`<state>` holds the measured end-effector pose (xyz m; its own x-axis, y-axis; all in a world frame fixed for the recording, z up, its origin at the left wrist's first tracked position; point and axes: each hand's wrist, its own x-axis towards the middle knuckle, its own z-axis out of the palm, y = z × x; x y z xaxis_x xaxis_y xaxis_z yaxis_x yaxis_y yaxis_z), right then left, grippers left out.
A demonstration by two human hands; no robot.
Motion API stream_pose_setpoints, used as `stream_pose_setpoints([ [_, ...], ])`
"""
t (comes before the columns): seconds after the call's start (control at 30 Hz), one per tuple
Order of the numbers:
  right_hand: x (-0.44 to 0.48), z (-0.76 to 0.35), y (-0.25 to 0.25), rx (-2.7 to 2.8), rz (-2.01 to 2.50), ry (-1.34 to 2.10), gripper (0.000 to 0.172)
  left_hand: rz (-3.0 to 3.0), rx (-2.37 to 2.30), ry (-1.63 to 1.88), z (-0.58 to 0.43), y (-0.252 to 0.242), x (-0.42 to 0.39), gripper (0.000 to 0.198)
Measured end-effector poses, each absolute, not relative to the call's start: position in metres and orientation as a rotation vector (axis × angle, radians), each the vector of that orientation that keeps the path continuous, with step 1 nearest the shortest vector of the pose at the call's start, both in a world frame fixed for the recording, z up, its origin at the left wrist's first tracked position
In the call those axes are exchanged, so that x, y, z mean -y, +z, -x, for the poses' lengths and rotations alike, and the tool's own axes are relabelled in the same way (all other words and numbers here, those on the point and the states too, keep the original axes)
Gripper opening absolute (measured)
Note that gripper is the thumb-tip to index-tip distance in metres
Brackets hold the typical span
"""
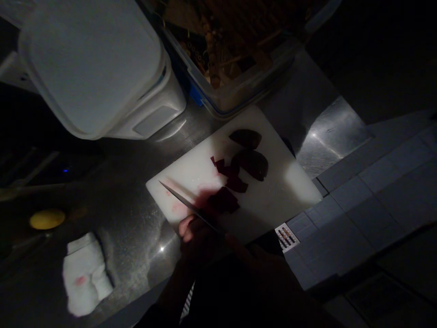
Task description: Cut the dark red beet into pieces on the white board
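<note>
In dim light, a kitchen knife (186,202) lies slantwise over the near edge of a white cutting board (287,200), its tip toward the left corner. My right hand (244,250), mostly in shadow, grips it at the handle end. My left hand (194,233) is close behind the blade at the board's near edge, fingers curled; whatever is under them is hidden. Just beyond the blade sits a pile of cut dark-red beetroot (223,200), with more cut pieces (235,180) farther up. Two larger beetroot chunks (251,163) (246,138) rest near the far edge. Pinkish juice stains the board.
A large white lidded container (92,68) stands at the upper left. Beside it is a clear plastic bin (232,98) of mixed items. A stained white folded cloth (85,275) and a yellow object (47,219) lie left on the steel counter (136,228). Tiled floor (372,182) shows right.
</note>
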<state>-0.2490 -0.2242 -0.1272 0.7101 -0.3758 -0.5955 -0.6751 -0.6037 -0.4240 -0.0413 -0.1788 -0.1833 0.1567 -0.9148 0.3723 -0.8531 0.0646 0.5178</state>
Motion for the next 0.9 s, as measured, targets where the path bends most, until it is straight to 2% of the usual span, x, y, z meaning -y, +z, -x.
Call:
stream_pose_setpoints([
  [0.13, 0.2224, 0.2492, -0.1280, -0.820, 2.280, 0.601, 0.105, -1.769, 1.693, -0.048, 0.0408, -0.1848, 0.1765, 0.007],
  [0.9, 0.2241, 0.2531, -0.1319, -0.814, 2.203, 0.593, 0.102, -1.797, 1.667, -0.078, 0.0437, -0.1884, 0.1723, 0.007],
])
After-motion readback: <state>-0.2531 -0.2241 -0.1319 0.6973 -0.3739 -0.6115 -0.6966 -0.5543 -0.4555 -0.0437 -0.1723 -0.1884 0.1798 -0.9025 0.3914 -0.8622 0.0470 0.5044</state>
